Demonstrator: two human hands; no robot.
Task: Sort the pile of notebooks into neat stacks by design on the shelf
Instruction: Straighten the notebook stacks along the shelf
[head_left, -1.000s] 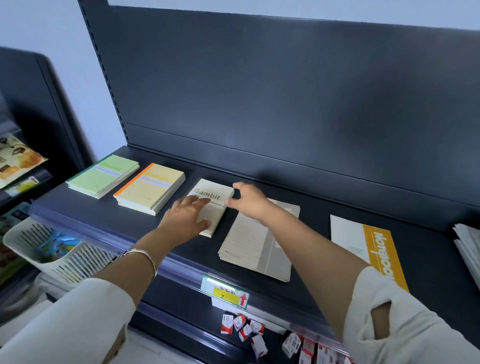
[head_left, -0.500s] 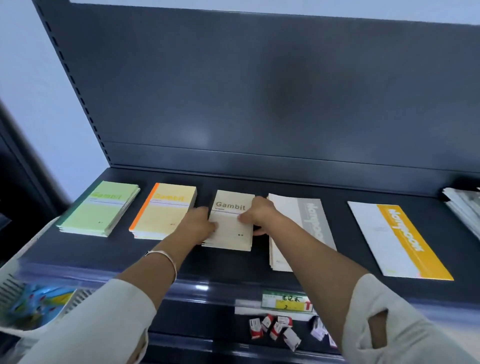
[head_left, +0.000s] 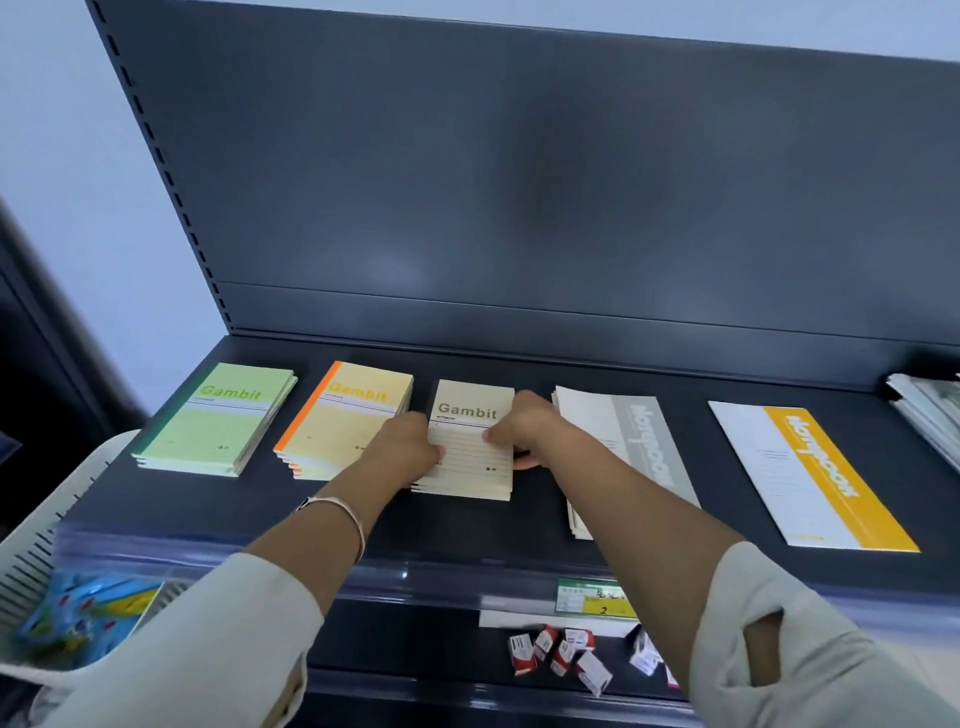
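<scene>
Two hands (head_left: 410, 447) gripping, cream rectangular paper stack (head_left: 470, 470)

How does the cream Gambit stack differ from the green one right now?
Colour: the green stack has a pale green cover, the cream stack a cream one.
Place: the green stack lies far left on the shelf; the cream stack is third from left.
Contact: the green stack lies untouched; the left grip and right grip hold the cream stack's sides.
Both are flat, face-up Gambit notebooks of like format.
</scene>
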